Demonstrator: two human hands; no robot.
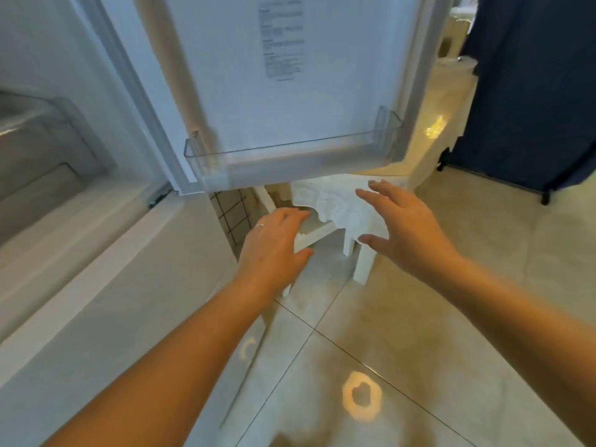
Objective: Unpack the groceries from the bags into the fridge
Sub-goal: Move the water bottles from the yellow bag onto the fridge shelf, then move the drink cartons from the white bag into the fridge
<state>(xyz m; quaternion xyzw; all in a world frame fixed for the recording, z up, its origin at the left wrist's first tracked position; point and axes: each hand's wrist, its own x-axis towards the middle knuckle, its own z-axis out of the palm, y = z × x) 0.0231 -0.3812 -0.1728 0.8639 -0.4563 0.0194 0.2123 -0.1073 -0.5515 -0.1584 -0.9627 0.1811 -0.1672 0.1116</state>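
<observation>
A: Entry, largest first. White fridge door (pixel 245 75), swung open, fills the view above both hands. A printed label (pixel 283 43) sits high on its inner face; text too blurred to read.

B: Fridge body?

A: White fridge cabinet (pixel 74 253) left of the left hand, with a translucent plastic drawer (pixel 38 150) inside, well apart from it.

B: Floor?

A: Pale glossy floor tiles (pixel 403 333) beneath both forearms. Dark blue fabric panel (pixel 529 85) far right of the right hand.

B: Door shelf?

A: Clear plastic door bin (pixel 290 156) just above both hands; contents not discernible.

B: Groceries?

A: A white crinkled plastic bag (pixel 338 204) lies on a white plastic stool-like surface (pixel 325 230), between and just beyond the hands, under the door's lower edge.

B: Hands?

A: Left hand (pixel 274 246) released, fingers relaxed, a ring on one finger, near the bag's left edge. Right hand (pixel 403 227) released, fingers spread, by the bag's right side. Contact with the bag: cannot tell.
</observation>
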